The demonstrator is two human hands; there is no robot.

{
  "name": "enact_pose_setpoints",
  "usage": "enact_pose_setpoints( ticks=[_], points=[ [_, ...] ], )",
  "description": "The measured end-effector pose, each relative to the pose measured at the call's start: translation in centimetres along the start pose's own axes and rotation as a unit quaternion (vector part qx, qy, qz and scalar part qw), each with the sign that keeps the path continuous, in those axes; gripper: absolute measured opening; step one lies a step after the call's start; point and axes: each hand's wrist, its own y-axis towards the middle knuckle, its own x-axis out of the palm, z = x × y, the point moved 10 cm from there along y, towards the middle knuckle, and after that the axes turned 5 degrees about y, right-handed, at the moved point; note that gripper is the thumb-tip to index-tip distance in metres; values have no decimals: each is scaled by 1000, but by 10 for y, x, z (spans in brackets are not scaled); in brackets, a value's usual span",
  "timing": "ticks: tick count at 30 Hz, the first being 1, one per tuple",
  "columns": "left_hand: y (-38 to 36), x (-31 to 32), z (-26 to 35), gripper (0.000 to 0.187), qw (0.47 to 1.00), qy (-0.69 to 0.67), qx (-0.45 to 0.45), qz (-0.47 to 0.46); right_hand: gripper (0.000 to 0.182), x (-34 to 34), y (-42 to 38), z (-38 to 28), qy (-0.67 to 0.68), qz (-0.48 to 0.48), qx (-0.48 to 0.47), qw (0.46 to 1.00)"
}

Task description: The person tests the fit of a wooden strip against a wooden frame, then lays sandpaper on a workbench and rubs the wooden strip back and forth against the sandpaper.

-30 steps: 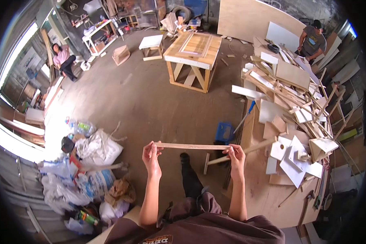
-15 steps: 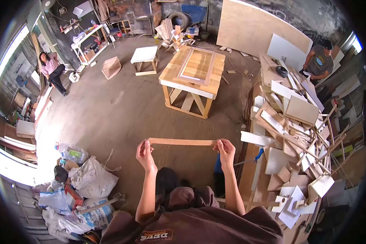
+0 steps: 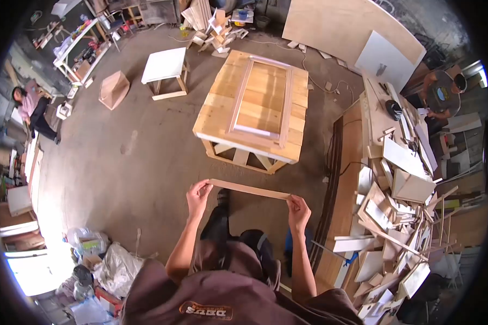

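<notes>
A thin, narrow strip of wood (image 3: 249, 189) stretches between my two hands, in front of my body. My left hand (image 3: 199, 195) pinches its left end, and my right hand (image 3: 297, 211) pinches its right end, which sits slightly lower. Beyond the strip stands a wooden worktable (image 3: 211, 116) with a plank top. On that top lies a rectangular wooden frame (image 3: 237, 103), apart from my hands.
Wood offcuts (image 3: 412, 189) are heaped on a bench to the right, where a person (image 3: 442, 97) stands. Another person (image 3: 35, 111) sits at the far left. A white-topped stool (image 3: 164, 65) stands behind the worktable's left side. Plastic bags (image 3: 119, 271) lie at lower left.
The worktable and frame now appear nearer. One leg of mine has come forward below the strip. The strip, still held at both ends, now slopes down to the right.
</notes>
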Motion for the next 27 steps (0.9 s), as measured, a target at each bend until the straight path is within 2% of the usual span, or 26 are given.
enact_pose_setpoints(
  ticks=[4, 6, 7, 8, 10, 12, 14, 16, 20, 27],
  points=[
    [82, 38, -7, 26, 997, 71, 27, -7, 14, 37, 64, 41, -30, 34, 36, 998],
    [115, 63, -20, 22, 993, 115, 26, -12, 17, 51, 93, 56, -110, 64, 3, 992],
    [129, 74, -29, 20, 986, 163, 36, -10, 19, 64, 108, 68, -74, 75, -40, 994],
    [134, 79, -42, 20, 984, 172, 26, -31, 19, 72, 104, 89, -81, 79, -16, 993],
    [165, 104, -38, 19, 976, 199, 88, 11, 18, 94, 148, 108, -87, 65, 5, 994],
    [181, 118, -56, 18, 978, 191, 74, 23, 19, 112, 167, 126, -98, 59, 21, 993],
    [203, 134, -61, 17, 969, 225, 98, 42, 21, 129, 186, 149, -99, 52, 25, 993],
    [210, 147, -76, 17, 961, 249, 114, 43, 21, 140, 197, 162, -89, 73, -1, 993],
    [225, 167, -92, 19, 951, 279, 126, 52, 23, 157, 204, 196, -98, 61, 37, 993],
    [220, 166, -92, 24, 922, 352, 152, 54, 30, 162, 205, 196, -73, 12, 35, 997]
  ],
)
